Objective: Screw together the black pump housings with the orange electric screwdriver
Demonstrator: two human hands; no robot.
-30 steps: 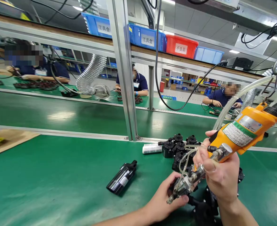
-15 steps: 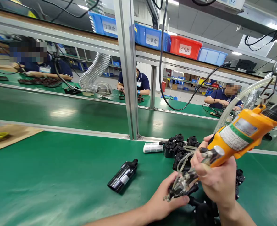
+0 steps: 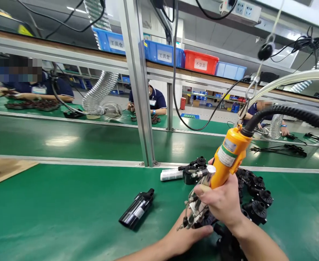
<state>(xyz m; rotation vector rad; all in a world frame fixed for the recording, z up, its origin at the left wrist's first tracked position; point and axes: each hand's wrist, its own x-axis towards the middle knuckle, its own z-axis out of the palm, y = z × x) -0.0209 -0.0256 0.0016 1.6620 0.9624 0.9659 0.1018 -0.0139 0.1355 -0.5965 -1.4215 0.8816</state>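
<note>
My right hand (image 3: 226, 201) is wrapped round an orange electric screwdriver (image 3: 227, 154), which hangs from a hook and trails a black ribbed cable. Its metal nose, with thin tubes and fittings, tilts down to the left. Below that nose my left hand (image 3: 182, 233) is closed round a small black pump (image 3: 209, 220), mostly hidden by the tool and fingers. Whether the tip touches the pump, I cannot tell. Several similar black pumps (image 3: 257, 210) stand to the right of my hands. Left of them lies a glossy black cylinder (image 3: 137, 210) with a white label.
A white roll (image 3: 171, 174) lies by the pumps. Behind the green bench (image 3: 67, 206) rises a metal post (image 3: 139, 90). Blue bins (image 3: 164, 54) and a red bin (image 3: 201, 62) sit on a shelf above. Co-workers sit across. Cardboard (image 3: 15, 172) lies at left.
The screwdriver has swung more upright and moved left, its nose lowered toward the left hand. My right hand has moved left with it. The whole view has shifted a little.
</note>
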